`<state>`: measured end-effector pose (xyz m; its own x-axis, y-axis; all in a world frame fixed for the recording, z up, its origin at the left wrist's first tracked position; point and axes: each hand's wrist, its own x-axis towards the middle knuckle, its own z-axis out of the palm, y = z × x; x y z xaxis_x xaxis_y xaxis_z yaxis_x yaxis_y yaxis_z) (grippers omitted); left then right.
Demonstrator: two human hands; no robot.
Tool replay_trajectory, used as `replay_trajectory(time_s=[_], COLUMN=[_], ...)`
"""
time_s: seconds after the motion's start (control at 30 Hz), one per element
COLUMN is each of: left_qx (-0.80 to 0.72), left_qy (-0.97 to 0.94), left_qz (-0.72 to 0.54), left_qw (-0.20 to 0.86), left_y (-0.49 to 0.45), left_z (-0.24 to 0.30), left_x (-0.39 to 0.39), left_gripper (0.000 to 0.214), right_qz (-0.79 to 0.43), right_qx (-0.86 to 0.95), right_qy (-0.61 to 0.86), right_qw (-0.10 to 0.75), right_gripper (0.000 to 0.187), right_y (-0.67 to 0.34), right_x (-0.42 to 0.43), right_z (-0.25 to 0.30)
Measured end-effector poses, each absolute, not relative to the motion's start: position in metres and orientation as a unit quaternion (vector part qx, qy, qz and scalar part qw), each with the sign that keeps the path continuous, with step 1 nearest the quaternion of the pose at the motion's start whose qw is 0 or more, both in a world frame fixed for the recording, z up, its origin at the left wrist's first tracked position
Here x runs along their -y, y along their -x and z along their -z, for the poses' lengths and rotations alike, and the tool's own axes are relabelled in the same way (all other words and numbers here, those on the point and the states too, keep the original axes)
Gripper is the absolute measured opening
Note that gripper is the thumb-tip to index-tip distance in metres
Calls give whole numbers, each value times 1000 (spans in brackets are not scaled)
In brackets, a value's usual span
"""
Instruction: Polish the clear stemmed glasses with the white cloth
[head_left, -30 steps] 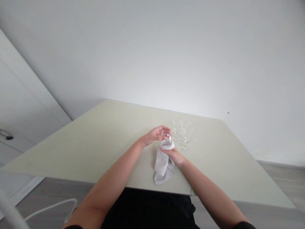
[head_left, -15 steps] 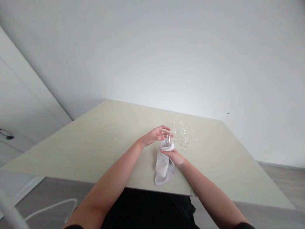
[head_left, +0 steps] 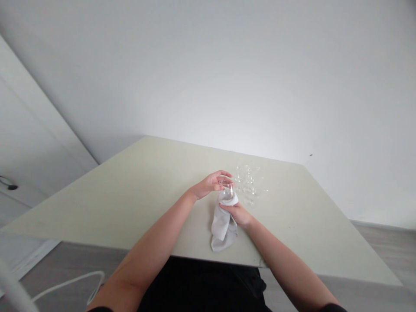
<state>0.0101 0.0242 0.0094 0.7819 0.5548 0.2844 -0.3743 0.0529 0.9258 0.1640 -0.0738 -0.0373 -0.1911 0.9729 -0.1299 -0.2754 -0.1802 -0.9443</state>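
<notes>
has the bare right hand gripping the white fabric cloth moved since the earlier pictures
No, no visible shift: judged against the near edge of the pale green table, the bare right hand stays in the same place.

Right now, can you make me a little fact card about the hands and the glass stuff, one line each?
Left hand: curved around the rim of a see-through glass; touching or not, I can't tell
Right hand: gripping a whitish cloth
Cloth: around the glass's lower part, hanging toward the table's near edge
Other glassware: see-through cluster past the right hand, too blurry to count
Table: pale, smooth
Behind: light wall
</notes>
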Motion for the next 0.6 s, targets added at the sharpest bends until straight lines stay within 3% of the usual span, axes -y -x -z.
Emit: replay_trajectory(time_s=[0.6], left_qx=[-112], left_qy=[-597], left_qz=[-342], left_qw=[717], left_y=[-16], left_z=[-10], left_x=[-21], left_gripper=[52], right_qz=[-651], right_qx=[414], right_qy=[414], right_qw=[483], right_gripper=[47], right_y=[-164], right_x=[72], right_z=[40])
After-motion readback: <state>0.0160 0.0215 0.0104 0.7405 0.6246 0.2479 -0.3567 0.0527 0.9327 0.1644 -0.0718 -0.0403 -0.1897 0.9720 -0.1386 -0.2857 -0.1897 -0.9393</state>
